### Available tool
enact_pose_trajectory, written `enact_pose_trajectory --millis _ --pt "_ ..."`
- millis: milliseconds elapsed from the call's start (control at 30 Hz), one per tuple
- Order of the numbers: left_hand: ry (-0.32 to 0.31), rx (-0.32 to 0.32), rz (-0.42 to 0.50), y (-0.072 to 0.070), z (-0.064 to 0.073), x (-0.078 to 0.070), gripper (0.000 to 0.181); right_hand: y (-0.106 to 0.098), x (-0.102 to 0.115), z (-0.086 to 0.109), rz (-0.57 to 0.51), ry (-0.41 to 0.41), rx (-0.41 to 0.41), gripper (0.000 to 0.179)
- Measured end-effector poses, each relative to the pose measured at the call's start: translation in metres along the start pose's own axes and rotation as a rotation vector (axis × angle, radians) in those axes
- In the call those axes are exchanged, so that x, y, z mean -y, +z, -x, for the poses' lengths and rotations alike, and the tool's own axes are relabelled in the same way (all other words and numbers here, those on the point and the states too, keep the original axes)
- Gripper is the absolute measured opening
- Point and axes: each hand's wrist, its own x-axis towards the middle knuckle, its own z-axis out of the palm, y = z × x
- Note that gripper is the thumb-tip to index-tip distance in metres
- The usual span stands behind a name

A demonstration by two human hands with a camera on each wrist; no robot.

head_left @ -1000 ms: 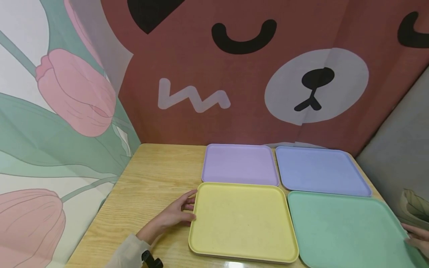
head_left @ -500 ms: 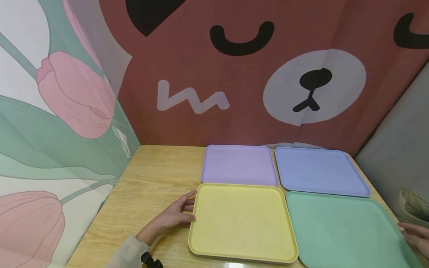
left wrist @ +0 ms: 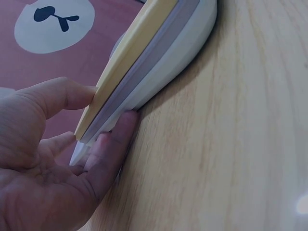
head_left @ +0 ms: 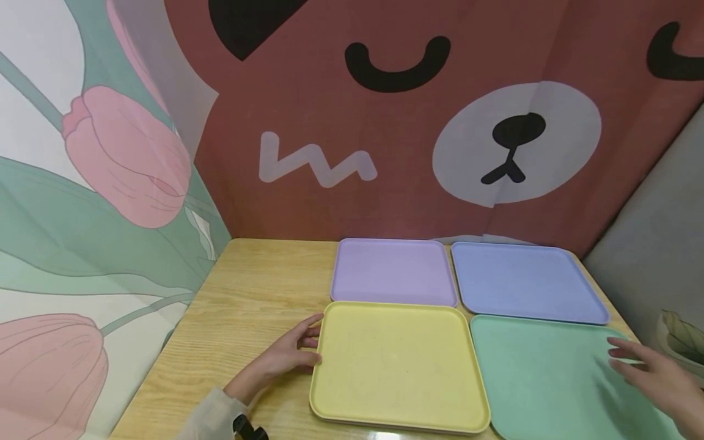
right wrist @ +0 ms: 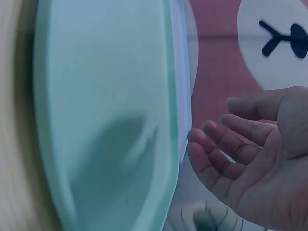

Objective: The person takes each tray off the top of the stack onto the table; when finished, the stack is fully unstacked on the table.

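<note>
A yellow tray (head_left: 396, 366) is the top one of a stack; the left wrist view shows a purplish tray (left wrist: 144, 62) and a pale tray (left wrist: 185, 53) beneath it. My left hand (head_left: 286, 351) touches the stack's left edge, thumb at the yellow rim and fingers along the side of the lower trays. To the right of the stack lies a green tray (head_left: 550, 373). My right hand (head_left: 654, 373) is held above its right part, fingers loosely bent and holding nothing, and casts a shadow on the tray.
Behind these lie a purple tray (head_left: 393, 272) and a blue tray (head_left: 530, 281). All are on a wooden table (head_left: 253, 287), its left part bare wood. A bear-print cloth (head_left: 308, 214) hangs at the back. A plant-like item (head_left: 682, 336) stands beyond the right edge.
My right hand has come off the green tray's right edge and moved left and up over the tray. My left hand and the trays stay where they were.
</note>
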Motion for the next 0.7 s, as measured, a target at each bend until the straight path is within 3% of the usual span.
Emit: enact_pose_trajectory --millis 200,400,700 --pt "-0.002 -0.002 -0.013 0.000 0.000 0.001 0.092 0.010 0.044 0.005 -0.018 -0.098 0.078 0.068" --pt "-0.004 -0.004 -0.009 0.000 0.000 0.000 0.092 0.026 0.070 0.005 -0.090 -0.096 0.145 0.072" --pt "-0.006 0.003 -0.002 0.000 0.001 -0.002 0.092 0.052 0.099 0.008 -0.054 -0.169 0.087 0.065"
